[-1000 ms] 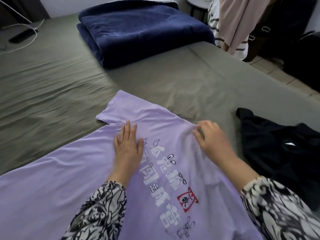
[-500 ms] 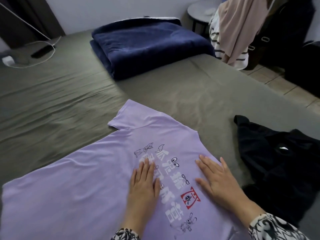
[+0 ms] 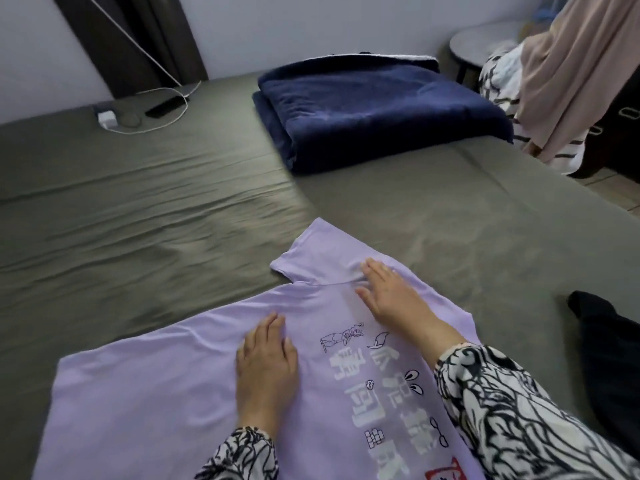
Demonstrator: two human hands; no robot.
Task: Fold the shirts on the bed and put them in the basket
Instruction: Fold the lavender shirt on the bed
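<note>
A lilac T-shirt (image 3: 156, 393) with white printed characters lies spread flat on the grey-green bed (image 3: 138, 220), one short sleeve pointing away from me. My left hand (image 3: 266, 368) lies flat on the shirt's body, fingers straight. My right hand (image 3: 391, 292) rests flat near the sleeve seam, fingers stretched forward. A black garment (image 3: 609, 358) lies crumpled at the right edge of the bed. No basket is in view.
A folded navy blanket (image 3: 374, 109) sits at the far side of the bed. A white charger and cable (image 3: 110, 119) and a dark phone lie at the far left. Hanging clothes (image 3: 571, 64) and a small round table stand right of the bed.
Both hands have slid forward and left over the lilac shirt, from the printed area toward the sleeve and chest, staying flat. My view has tilted up and shifted.
</note>
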